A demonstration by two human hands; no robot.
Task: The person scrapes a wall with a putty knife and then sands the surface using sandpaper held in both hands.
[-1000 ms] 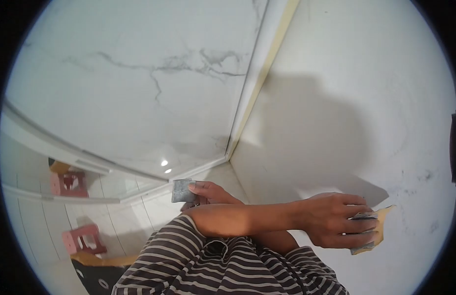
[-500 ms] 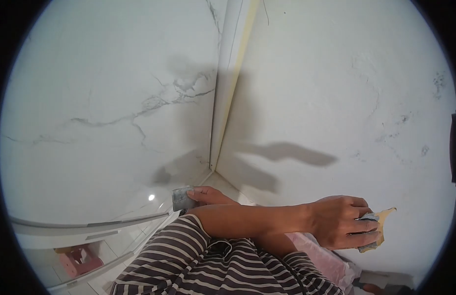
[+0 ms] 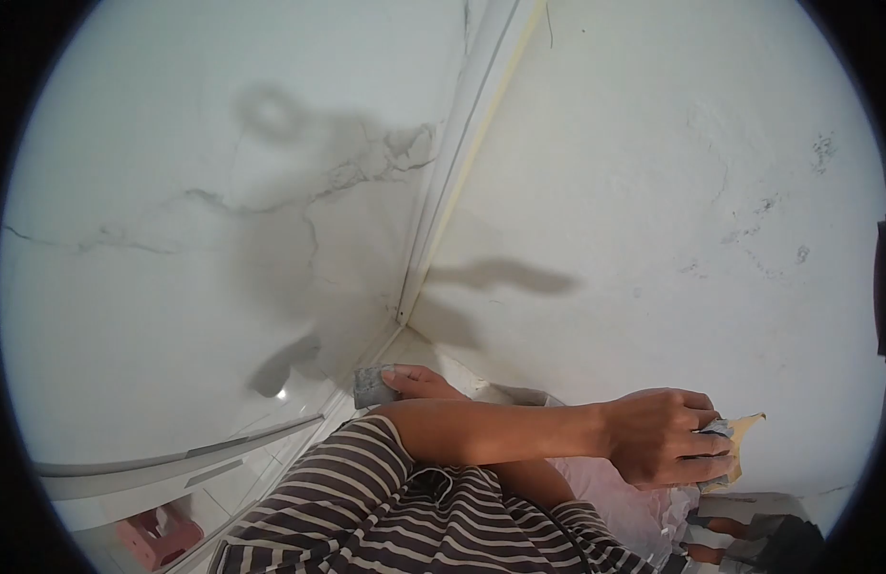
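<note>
My arms cross in front of the striped shirt. My left hand reaches over to the right side, back of the hand up, fingers closed on a crumpled yellow and grey sheet close to the plain white wall. Under the left arm, my right hand points left. Its thumb lies over a small grey piece, held near the lower end of the corner and the grey-veined wall.
A pink stool stands at the lower left, beyond a pale ledge. Pinkish translucent plastic lies below my left forearm. A dark object is at the lower right. Yellow tape runs along the corner.
The view has turned slightly, and the shadows on the walls have shifted left. Both hands keep their hold, my right hand a little farther right in view. More of the dark object shows.
</note>
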